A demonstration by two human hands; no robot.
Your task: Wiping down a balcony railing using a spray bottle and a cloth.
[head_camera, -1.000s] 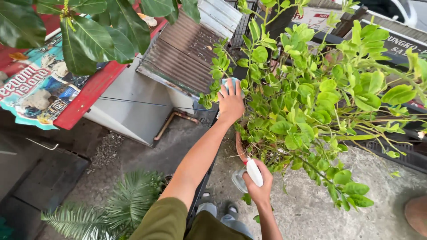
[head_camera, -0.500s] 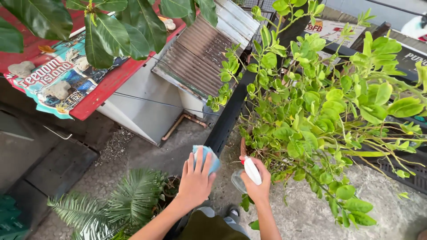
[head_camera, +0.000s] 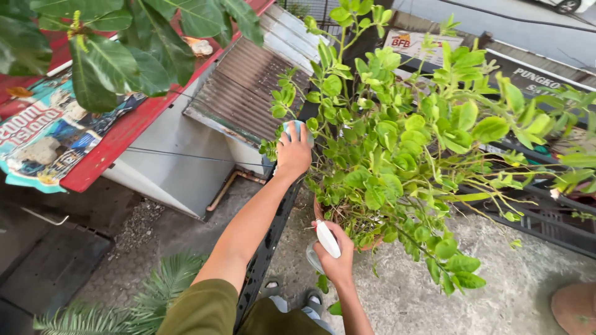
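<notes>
1. The left hand (head_camera: 293, 152) is stretched out at arm's length toward 12 o'clock, into the near side of a leafy potted shrub (head_camera: 403, 142).
2. Its grip is folded over a light blue cloth (head_camera: 297, 128); only the top edge of the cloth peeks out above the fingers, pressed against the leaves at the shrub's 9 o'clock side.
3. The right hand (head_camera: 335, 257) sits low, at about 6 o'clock from the shrub and close to the person's body.
4. Its grip is wrapped around a white spray bottle (head_camera: 327, 239); the white head sticks up past the fingers, tilted toward 11 o'clock, and the lower part of the bottle is mostly hidden behind the hand.
5. The shrub grows out of a terracotta pot (head_camera: 329, 214), whose rim shows just beside the right hand, at its 12 o'clock.
6. The pot stands on a rough concrete floor (head_camera: 422, 291).
7. At 10 o'clock from the left hand lies a rusty corrugated metal sheet (head_camera: 242, 93) on a grey box.
8. Farther toward 9 o'clock is a red board (head_camera: 118, 139) with a colourful printed poster.
9. A small palm plant (head_camera: 155, 291) spreads at 7 o'clock, beside the left arm's olive sleeve (head_camera: 198, 310).
</notes>
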